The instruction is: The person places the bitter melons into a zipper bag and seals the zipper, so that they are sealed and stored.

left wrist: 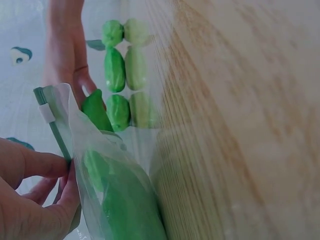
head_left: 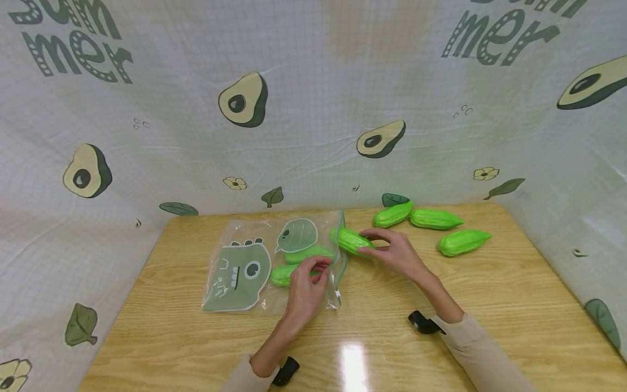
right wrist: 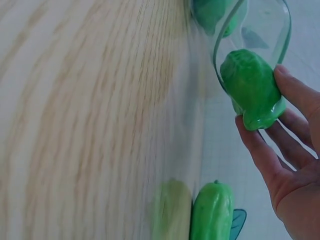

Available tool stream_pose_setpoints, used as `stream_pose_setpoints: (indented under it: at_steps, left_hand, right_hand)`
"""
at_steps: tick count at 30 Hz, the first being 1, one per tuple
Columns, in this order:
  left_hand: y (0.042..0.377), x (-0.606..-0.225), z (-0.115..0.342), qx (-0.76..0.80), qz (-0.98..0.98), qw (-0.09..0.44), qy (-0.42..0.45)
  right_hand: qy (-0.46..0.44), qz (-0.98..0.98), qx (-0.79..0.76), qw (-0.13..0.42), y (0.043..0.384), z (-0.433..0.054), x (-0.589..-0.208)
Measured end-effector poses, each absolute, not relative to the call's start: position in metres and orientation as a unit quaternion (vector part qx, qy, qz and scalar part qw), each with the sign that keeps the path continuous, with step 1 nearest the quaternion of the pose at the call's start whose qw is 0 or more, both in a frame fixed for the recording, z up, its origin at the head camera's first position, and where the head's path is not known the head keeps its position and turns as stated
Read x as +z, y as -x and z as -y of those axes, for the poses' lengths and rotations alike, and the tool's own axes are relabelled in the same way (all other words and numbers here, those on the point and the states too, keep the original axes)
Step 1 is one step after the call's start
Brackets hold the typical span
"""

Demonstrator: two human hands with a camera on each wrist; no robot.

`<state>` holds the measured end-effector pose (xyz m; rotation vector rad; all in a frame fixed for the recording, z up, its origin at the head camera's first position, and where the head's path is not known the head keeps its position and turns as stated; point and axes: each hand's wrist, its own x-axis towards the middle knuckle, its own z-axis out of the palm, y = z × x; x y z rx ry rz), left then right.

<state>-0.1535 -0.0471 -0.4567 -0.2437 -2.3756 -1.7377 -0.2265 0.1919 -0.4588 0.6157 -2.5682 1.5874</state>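
Observation:
A clear zip bag [head_left: 274, 299] with a green cartoon monster print lies flat on the wooden table, its mouth facing right. Through the plastic, two green ridged gourds [head_left: 280, 276] show inside. My left hand [head_left: 306, 291] pinches the near edge of the bag's mouth; in the left wrist view, thumb and fingers hold the rim below the white slider [left wrist: 46, 113]. At the opening, my right hand [head_left: 399, 258] grips another green ridged gourd [head_left: 352, 241] by its right end. That gourd's left end is within the mouth, as the right wrist view also shows.
Three more green gourds [head_left: 436, 219] lie at the back right of the wooden table [head_left: 416, 348]. Behind and beside the table hangs a pale cloth [head_left: 303, 169] printed with avocados and leaves. A dark wrist camera [head_left: 422, 322] sits at the right cuff.

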Motion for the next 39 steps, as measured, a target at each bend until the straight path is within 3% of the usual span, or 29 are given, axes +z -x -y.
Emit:
stream_pose_setpoints:
  at_steps: [39]
  left_hand:
    - [0.154, -0.456, 0.049, -0.581, 0.802, 0.097, 0.102]
  right_hand:
    - [-0.241, 0.823, 0.514, -0.005, 0.237, -0.163, -0.462]
